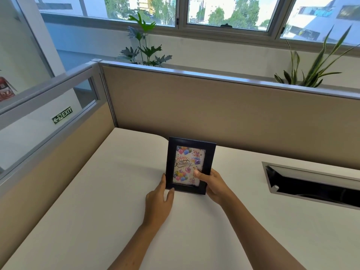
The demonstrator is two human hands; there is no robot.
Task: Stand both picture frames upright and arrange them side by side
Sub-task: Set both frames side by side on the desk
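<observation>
A broad, pale, matte surface (pixel 97 201) fills the lower view, bounded at the back and left by tan fabric partition panels (pixel 214 114) capped with metal trim. Wide bare room is left on the surface to the left of the frame and in front of it; to the right, a rectangular metal-rimmed cable slot (pixel 311 184) with a dark interior is cut into the top, well apart from the frame.

A picture frame (pixel 190 165) is held upright near the middle of the surface, a little short of the back partition, with its bottom edge at or just above the surface; contact cannot be told. It is rectangular, in portrait position, with a wide, smooth black border around a colourful card of balloons reading "Happy Birthday". Only this one frame is seen.

The frame is flanked by both hands. The right hand (pixel 213 185) is closed on the lower right corner, the thumb pressed on the front glass and the fingers wrapped behind. The left hand (pixel 158 199) is laid against the lower left edge, fingers loosely spread, with fingertips touching the side and bottom corner rather than gripping.

Leafy plants (pixel 145 45) are seen behind the partition, beneath the windows (pixel 224 12).
</observation>
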